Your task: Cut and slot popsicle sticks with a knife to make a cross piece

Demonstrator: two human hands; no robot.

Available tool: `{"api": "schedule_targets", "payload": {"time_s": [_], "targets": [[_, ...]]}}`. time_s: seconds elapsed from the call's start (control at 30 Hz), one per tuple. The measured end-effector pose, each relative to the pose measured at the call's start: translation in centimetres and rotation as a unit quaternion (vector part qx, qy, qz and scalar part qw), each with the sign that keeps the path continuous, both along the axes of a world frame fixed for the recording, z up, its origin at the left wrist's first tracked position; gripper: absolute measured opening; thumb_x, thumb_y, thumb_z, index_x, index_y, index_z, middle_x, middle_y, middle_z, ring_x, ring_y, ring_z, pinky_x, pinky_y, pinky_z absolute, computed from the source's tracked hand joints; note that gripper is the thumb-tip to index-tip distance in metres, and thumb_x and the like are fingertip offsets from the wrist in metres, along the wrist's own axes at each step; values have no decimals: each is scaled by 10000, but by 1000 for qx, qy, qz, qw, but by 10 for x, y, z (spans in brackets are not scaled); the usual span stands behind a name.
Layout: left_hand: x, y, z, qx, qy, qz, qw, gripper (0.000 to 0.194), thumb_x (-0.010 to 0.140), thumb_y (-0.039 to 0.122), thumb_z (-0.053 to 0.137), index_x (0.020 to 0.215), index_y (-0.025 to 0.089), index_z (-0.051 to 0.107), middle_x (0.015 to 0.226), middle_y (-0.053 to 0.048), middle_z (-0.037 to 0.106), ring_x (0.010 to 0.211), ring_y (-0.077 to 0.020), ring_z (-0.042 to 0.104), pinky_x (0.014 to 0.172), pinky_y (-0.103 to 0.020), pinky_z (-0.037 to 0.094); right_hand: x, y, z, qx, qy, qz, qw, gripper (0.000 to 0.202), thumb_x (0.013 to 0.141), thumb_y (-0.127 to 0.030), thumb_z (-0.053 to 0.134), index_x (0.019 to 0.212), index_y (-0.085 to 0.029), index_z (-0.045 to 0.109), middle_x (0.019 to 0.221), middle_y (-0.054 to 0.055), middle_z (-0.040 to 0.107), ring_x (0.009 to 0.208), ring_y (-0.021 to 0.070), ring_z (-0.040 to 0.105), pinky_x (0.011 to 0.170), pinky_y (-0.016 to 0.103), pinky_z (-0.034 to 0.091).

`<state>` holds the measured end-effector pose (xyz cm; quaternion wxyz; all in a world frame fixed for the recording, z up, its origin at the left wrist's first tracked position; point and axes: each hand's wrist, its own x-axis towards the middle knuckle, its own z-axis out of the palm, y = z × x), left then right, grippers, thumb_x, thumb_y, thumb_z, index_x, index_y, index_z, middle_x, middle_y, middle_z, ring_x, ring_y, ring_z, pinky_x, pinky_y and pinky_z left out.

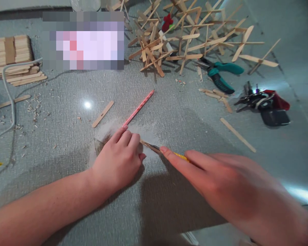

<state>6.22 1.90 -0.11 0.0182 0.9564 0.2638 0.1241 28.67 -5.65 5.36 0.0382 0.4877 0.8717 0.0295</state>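
My left hand point(119, 157) is closed low over the table, with a wooden stick point(142, 141) poking out from beneath its fingers. My right hand point(215, 181) is wrapped round a yellow-handled cutter point(181, 156), index finger stretched along it. The cutter's dark blade meets the stick just right of my left hand. A pink pencil point(138, 108) lies with its lower end at my left fingertips. To the upper left rests a loose stick point(103, 114) with a small slot in its middle. Pale dust surrounds my left hand.
Joined stick crosses point(184, 37) crowd the back. Teal pliers point(220, 73), keys point(263, 102) and a single stick point(238, 135) lie at the right. A stick bundle point(13, 51), white cable point(13, 102) and wood scraps are at the left. A blurred patch covers the upper left.
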Motion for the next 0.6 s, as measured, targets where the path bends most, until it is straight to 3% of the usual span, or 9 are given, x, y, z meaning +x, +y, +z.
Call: {"api": "schedule_targets", "payload": {"time_s": [0.33, 0.6], "targets": [[-1, -1, 1, -5, 6, 3, 1000, 187, 910, 265, 690, 841, 106, 758, 875, -88, 652, 860, -267, 651, 948, -477, 607, 1, 0, 0, 12, 15, 18, 1000, 581, 816, 42, 395, 1213, -182, 756, 610, -10, 594, 393, 121, 511, 466, 307, 317], [0, 0, -2, 6, -7, -1, 1000, 190, 921, 263, 675, 804, 122, 727, 844, -78, 645, 824, -242, 627, 853, -419, 581, 7, -3, -4, -4, 19, 2, 1000, 517, 935, -21, 400, 1300, -220, 707, 638, -24, 591, 416, 107, 498, 483, 304, 300]]}}
